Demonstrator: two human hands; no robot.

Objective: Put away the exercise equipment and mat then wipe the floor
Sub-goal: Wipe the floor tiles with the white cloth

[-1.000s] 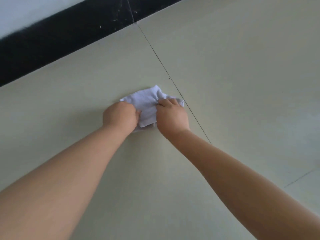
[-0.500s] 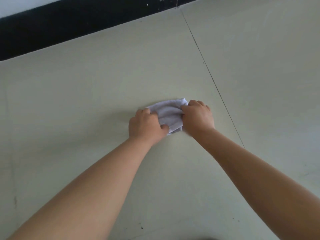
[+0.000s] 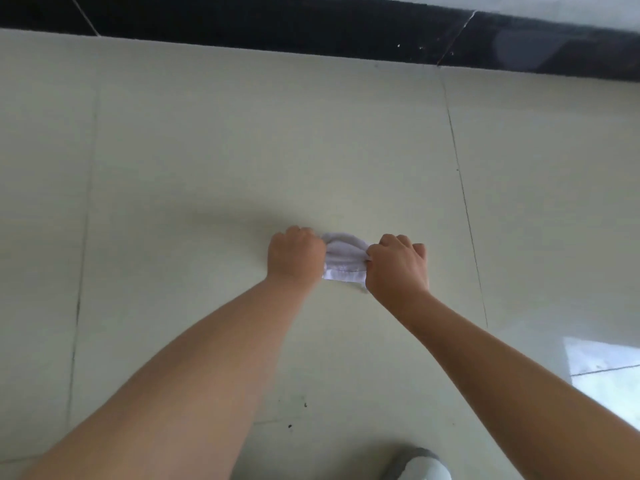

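Note:
A small white cloth (image 3: 344, 259) lies bunched on the pale tiled floor (image 3: 207, 168), held between both hands. My left hand (image 3: 294, 256) grips its left end with curled fingers. My right hand (image 3: 396, 266) grips the right end the same way. Both arms reach straight forward, and the cloth is pressed against the floor. Most of the cloth is hidden under the two fists.
A black skirting band (image 3: 311, 26) runs along the wall at the top. Dark tile joints (image 3: 465, 202) cross the floor on the right and left. A few dark specks (image 3: 304, 405) lie near my arms. A grey-and-white shoe tip (image 3: 419, 464) shows at the bottom edge.
Both hands have drawn the cloth back toward me, away from the skirting, and it is more bunched between the fists. The view has tilted, so the shoe tip now shows.

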